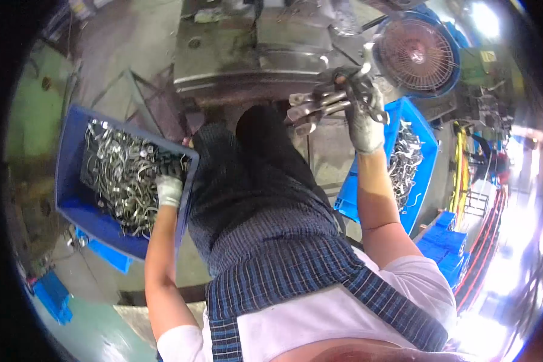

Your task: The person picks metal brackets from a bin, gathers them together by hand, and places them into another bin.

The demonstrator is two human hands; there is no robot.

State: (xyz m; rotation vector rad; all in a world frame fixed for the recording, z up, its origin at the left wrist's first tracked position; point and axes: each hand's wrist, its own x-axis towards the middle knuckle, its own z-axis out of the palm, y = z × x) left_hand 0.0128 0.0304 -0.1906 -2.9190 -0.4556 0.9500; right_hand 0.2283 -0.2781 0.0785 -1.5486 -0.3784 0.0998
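Observation:
My right hand [364,111], in a glove with a dark palm and pale back, is raised in front of the machine table and closed around several shiny curved metal parts [320,107] that stick out to its left. My left hand [170,181], gloved too, reaches into the dark blue bin [66,151] at the left. Its fingers are among the heaped metal pieces [123,175] near the bin's right wall, and those pieces partly hide them.
A light blue bin [427,142] with more metal parts stands at the right, beneath my right forearm. Behind it is a round fan [417,54] with a wire guard. A metal machine table [223,78] lies ahead. Blue containers [443,247] are at the lower right.

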